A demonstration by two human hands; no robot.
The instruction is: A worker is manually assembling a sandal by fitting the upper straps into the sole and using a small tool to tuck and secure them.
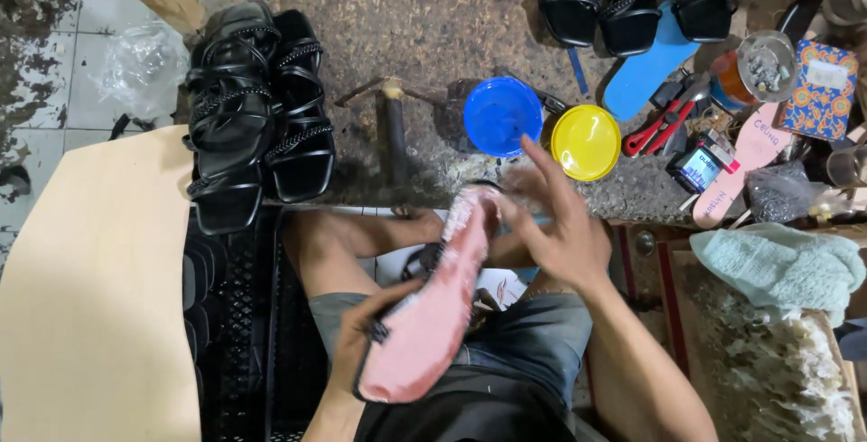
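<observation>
My left hand (375, 329) grips the heel end of a pink shoe sole (433, 311) that lies tilted over my lap, its toe pointing up toward the bench. My right hand (555, 225) hovers over the toe end with fingers spread and slightly blurred, touching or pressing the sole's fuzzy upper edge. Just beyond the hands sit a blue lid (502, 115) and a yellow lid (585, 141) on the stained work surface.
Black strappy sandals (253, 117) are stacked at the left, more sandals (632, 4) at the top. A blue insole (646, 63), red pliers (664, 117), a pink insole (745, 162), a jar, a light green cloth (781, 266) and a tan board (90, 288) lie around.
</observation>
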